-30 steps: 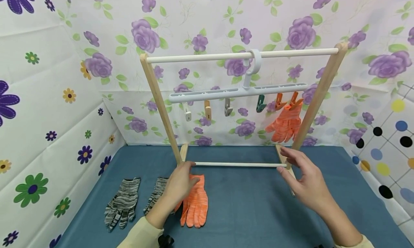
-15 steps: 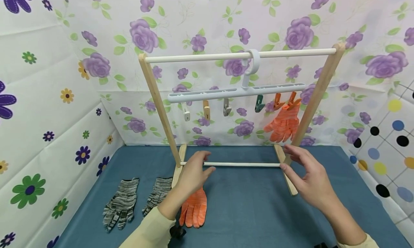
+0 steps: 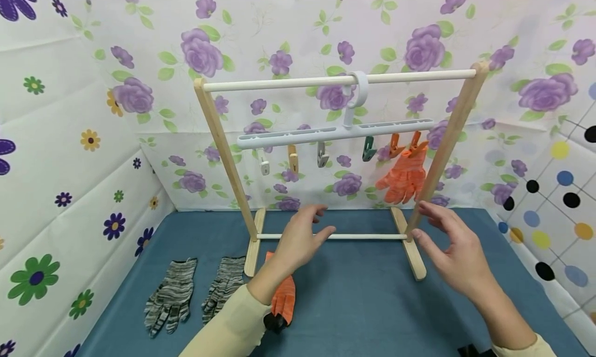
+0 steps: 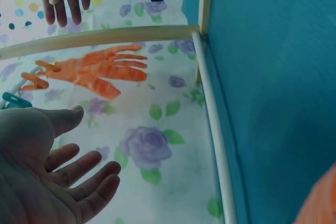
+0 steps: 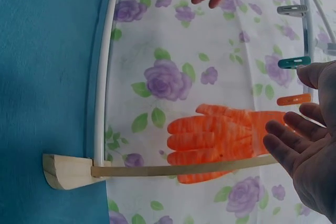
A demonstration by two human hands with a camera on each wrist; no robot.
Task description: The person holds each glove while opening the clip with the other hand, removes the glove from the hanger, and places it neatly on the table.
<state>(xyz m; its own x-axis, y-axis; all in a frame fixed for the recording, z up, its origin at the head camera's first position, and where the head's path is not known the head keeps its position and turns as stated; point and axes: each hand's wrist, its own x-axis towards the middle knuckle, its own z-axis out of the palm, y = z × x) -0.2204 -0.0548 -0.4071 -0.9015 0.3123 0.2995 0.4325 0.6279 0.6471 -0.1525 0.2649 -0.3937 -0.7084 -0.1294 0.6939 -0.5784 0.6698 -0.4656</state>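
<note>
My left hand (image 3: 298, 243) hovers before the rack's lower white rod, fingers relaxed and holding nothing. Beside the rack's right wooden leg (image 3: 449, 145) is my right hand (image 3: 458, 256), loosely spread, with nothing in it. From the upper rod (image 3: 288, 83) hangs a light grey clip hanger (image 3: 298, 138). An orange clip (image 3: 415, 144) at its right end holds an orange knit glove (image 3: 404, 176), fingers down. Another orange glove (image 3: 285, 297) lies on the table, partly covered by my left forearm. Two grey-black striped gloves (image 3: 172, 295) lie to its left.
Several unfilled clips hang along the hanger, among them a green clip (image 3: 369, 149), a grey clip (image 3: 321, 155) and a tan clip (image 3: 293, 159). The rack's wooden feet (image 3: 413, 253) stand on the blue tabletop (image 3: 354, 305). Patterned cloth walls (image 3: 288, 26) enclose the back and sides.
My left hand has moved right, away from the rack's left foot, uncovering that foot and more of the second striped glove. My right hand stays near the right leg. The head view has shifted slightly.
</note>
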